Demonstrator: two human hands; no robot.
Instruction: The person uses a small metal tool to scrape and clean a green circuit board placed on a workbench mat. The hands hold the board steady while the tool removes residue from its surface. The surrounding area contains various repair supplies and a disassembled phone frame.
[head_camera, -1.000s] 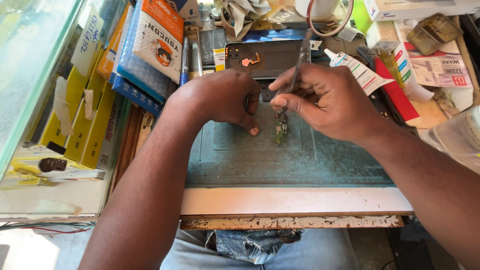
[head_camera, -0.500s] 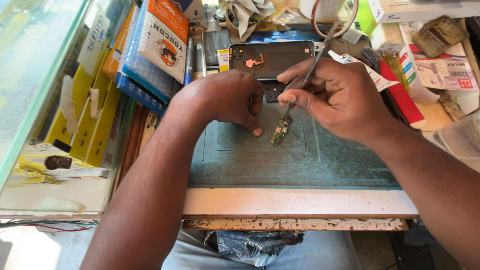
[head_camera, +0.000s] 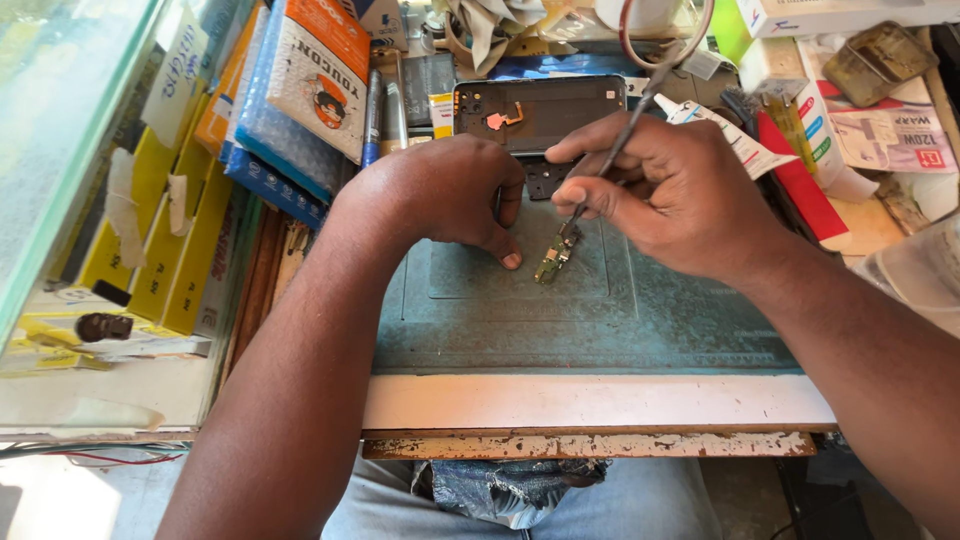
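cluttered bench (head_camera: 600, 400), hands mid-mat (head_camera: 620, 310)

**One head view, looking steeply down at the bench**

The single camera sits on the person's head and faces down and forward over a blue-green mat (head_camera: 600, 320). It is close: both forearms run in from the bottom edge and the left hand (head_camera: 440, 195) and right hand (head_camera: 680, 195) meet near the picture's middle. The lap shows below the table edge (head_camera: 600, 402); cluttered packets (head_camera: 300, 80) fill the top. No second view shares the scene.
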